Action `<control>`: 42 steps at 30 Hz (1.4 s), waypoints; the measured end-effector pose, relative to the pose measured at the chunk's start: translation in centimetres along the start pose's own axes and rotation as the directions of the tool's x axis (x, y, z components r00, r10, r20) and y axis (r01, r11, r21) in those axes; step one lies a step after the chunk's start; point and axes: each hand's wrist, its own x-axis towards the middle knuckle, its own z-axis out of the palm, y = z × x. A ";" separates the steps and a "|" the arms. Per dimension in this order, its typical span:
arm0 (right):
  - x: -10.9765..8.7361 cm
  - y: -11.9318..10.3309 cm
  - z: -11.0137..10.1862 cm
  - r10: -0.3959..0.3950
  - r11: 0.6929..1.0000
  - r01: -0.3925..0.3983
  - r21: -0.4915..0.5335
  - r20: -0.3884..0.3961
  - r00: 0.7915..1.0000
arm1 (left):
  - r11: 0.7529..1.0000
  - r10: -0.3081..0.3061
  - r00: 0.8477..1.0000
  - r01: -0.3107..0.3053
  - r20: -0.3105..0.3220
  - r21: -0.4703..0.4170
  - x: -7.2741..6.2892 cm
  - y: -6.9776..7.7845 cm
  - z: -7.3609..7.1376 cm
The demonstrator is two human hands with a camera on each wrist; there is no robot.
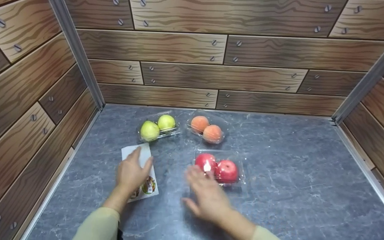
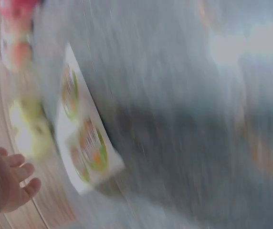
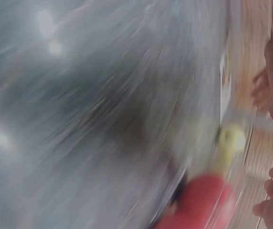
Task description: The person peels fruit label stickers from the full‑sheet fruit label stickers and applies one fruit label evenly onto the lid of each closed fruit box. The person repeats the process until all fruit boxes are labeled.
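Observation:
A white sheet with round, colourful printed stickers lies on the left of the grey table. My left hand hovers over it with fingers spread and thumb apart; the left wrist view shows the sheet below that hand. Near the middle, two red apples sit in a clear plastic clamshell box. My right hand, blurred, has its fingers extended at the near left side of this box, overlapping it in the head view. Neither hand holds anything.
Behind the sheet stands a clear box with two yellow-green pears. To its right, another holds two orange peaches. Wood-patterned walls close off the back and both sides of the grey marbled table.

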 end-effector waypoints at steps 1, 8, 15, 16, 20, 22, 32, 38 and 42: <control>0.7 -0.7 0.2 -0.030 0.999 0.030 -0.022 0.036 0.999 | 0.999 -0.040 0.998 0.040 0.044 0.012 0.3 -0.6 -0.3; 4.8 -4.2 2.2 -0.072 0.995 0.084 -0.055 0.196 0.978 | 0.979 -0.197 0.954 0.179 0.225 0.100 1.6 -3.9 -1.4; 7.5 -4.9 4.3 -0.055 0.998 0.062 -0.023 0.240 0.969 | 0.963 -0.256 0.917 0.215 0.307 0.161 2.0 -5.5 -1.2; 7.7 -4.9 4.6 -0.050 0.998 0.058 -0.025 0.245 0.968 | 0.964 -0.254 0.915 0.212 0.312 0.163 2.1 -5.6 -1.1; 8.3 -5.0 5.7 -0.041 0.998 0.052 -0.031 0.265 0.963 | 0.966 -0.242 0.912 0.194 0.330 0.172 2.0 -5.8 -0.9; 8.3 -5.1 6.2 -0.043 0.998 0.052 -0.025 0.270 0.962 | 0.967 -0.233 0.912 0.181 0.336 0.177 2.0 -5.8 -0.7; 7.9 -5.5 7.4 -0.091 0.994 0.101 -0.028 0.252 0.964 | 0.966 -0.243 0.892 0.189 0.382 0.175 1.8 -5.3 -0.1; 7.7 -5.8 7.6 -0.105 0.991 0.124 -0.053 0.269 0.957 | 0.964 -0.249 0.893 0.192 0.376 0.181 1.8 -5.2 0.2; 7.5 -6.1 7.6 -0.103 0.991 0.123 -0.056 0.280 0.954 | 0.965 -0.249 0.898 0.199 0.362 0.169 1.6 -5.0 0.0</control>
